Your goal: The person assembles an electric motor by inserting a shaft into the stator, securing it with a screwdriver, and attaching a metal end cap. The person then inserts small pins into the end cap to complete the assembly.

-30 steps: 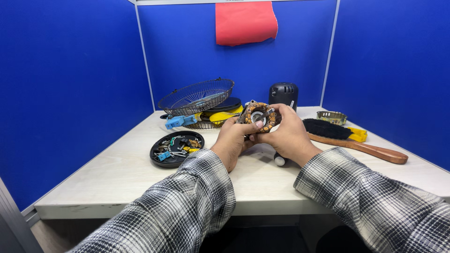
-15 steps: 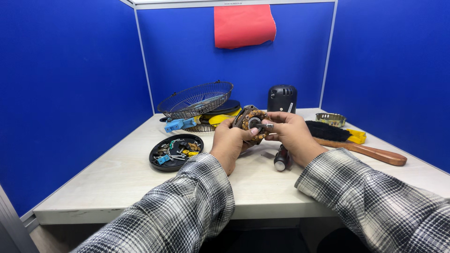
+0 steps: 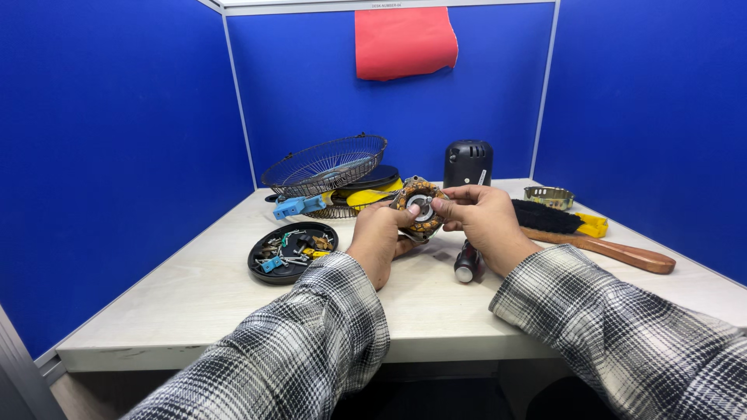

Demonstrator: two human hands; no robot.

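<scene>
Since the earlier frame our view has crept closer; both hands, left (image 3: 379, 237) and right (image 3: 481, 222), grip the motor stator (image 3: 419, 207) at frame centre (keep fingertips on its rim, off the copper windings).

We see one small label (image 3: 387, 5); it is a thin white strip with tiny dark print, stuck on the pale top frame above the blue back wall; we find no packages or screens.

Bright, even overhead light, soft shadows, sharp focus, slight wide-angle stretch at edges
</scene>
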